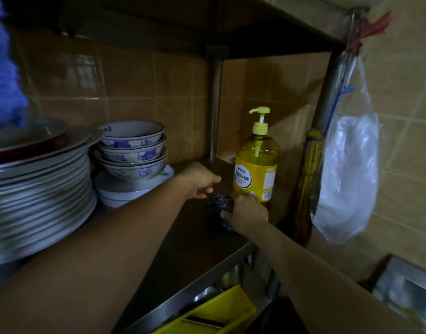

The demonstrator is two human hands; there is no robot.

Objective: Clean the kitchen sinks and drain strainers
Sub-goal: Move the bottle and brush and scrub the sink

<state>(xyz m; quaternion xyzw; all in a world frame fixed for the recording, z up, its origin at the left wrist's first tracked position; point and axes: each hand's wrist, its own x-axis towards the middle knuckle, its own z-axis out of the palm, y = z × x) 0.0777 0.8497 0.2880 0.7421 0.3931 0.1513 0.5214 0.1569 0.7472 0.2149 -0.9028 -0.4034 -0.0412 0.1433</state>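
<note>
A dark steel-wool scourer (pixel 219 202) lies on the steel shelf (pixel 197 239), and my right hand (pixel 248 213) is closed around it. My left hand (pixel 197 180) hovers just left of the scourer with fingers loosely curled and nothing in them. A yellow pump bottle of dish soap (pixel 256 165) stands on the shelf right behind my right hand. A corner of the steel sink (pixel 404 288) shows at the lower right.
A tall stack of plates (pixel 41 189) and stacked blue-patterned bowls (pixel 132 150) fill the shelf's left. A straw brush (pixel 308 179) and a clear plastic bag (pixel 347 174) hang at the shelf post. A yellow plastic object (pixel 212 314) sits below the shelf.
</note>
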